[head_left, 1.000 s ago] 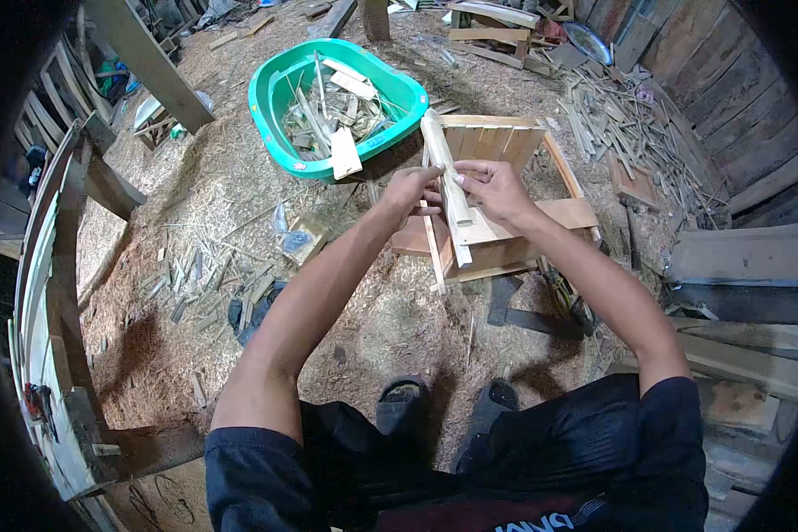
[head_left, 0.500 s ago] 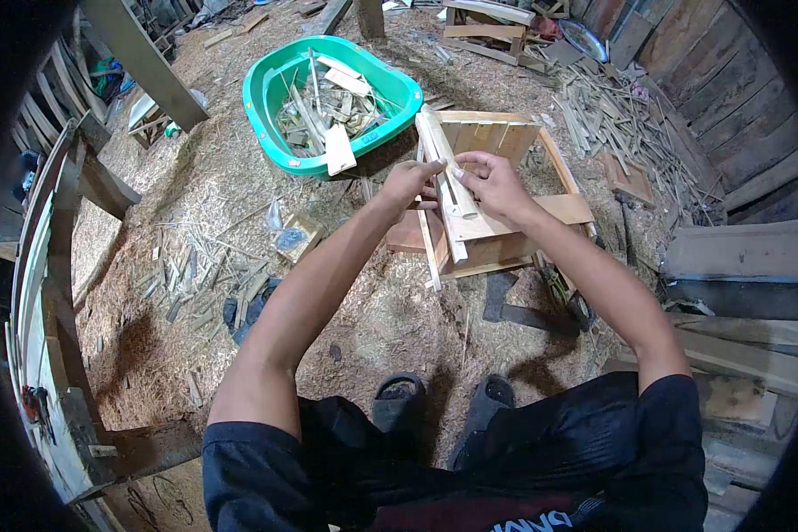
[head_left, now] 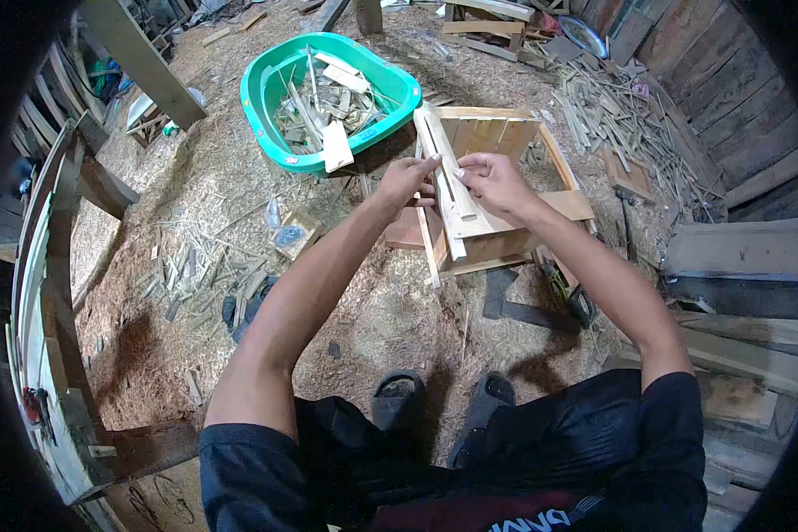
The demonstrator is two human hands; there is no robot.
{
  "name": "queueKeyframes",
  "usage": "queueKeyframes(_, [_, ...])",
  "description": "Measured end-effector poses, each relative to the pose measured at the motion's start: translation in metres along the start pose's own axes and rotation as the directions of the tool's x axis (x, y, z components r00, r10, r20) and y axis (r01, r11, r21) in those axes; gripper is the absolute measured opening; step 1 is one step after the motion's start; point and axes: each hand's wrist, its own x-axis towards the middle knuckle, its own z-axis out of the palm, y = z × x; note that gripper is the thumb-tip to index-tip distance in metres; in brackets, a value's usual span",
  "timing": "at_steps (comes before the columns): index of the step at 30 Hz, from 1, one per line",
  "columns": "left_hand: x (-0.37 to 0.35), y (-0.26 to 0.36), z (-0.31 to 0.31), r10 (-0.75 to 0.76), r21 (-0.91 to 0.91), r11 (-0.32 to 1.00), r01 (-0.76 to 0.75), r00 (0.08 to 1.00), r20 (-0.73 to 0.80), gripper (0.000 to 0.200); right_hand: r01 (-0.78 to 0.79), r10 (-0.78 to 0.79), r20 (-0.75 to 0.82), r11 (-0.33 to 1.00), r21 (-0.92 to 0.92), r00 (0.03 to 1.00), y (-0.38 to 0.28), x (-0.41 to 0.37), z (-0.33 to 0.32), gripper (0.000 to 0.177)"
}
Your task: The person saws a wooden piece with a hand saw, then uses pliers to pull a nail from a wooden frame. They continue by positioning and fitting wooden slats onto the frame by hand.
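Two pale wooden strips [head_left: 446,168] lie side by side, slanting across the top of a wooden stool-like frame [head_left: 492,248]. My left hand [head_left: 408,183] is closed on the strips' left edge, thumb on top and fingers partly hidden below. From the other side, my right hand [head_left: 498,183] pinches the right strip's edge between thumb and fingers. A narrow dark gap shows between the strips. Slatted boards [head_left: 488,136] form the far part of the frame. On the ground by the frame's near side lies a dark axe-shaped tool [head_left: 501,297].
A green plastic tub [head_left: 255,120] full of wood scraps stands beyond my left hand. Offcuts [head_left: 598,120] pile up at the right, near a plank wall [head_left: 736,106]. Wood shavings [head_left: 390,306] cover the floor. Stacked boards [head_left: 745,355] lie at the right; a wooden post [head_left: 142,62] leans at left.
Both hands keep nearly the same hold on the strips. The whole view has shifted very slightly, and the right fingers have moved a little.
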Motion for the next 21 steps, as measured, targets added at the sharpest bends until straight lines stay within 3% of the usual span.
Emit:
queueKeyframes(9, [-0.004,0.009,0.005,-0.032,0.014,0.999,0.032,0.999,-0.004,0.035,0.008,-0.008,0.037,1.000,0.013,0.999,-0.005,-0.005,0.001,0.028])
queueKeyframes(15, [0.000,0.013,0.006,-0.053,0.002,0.999,0.053,0.998,-0.015,0.030,0.174,-0.171,0.031,0.955,-0.240,0.985,-0.005,-0.007,0.003,0.030])
queueKeyframes(21, [-0.005,0.015,0.006,-0.062,0.005,0.998,0.062,0.998,-0.022,0.031,0.162,-0.184,-0.009,0.888,-0.431,0.983,-0.008,-0.011,0.001,0.032])
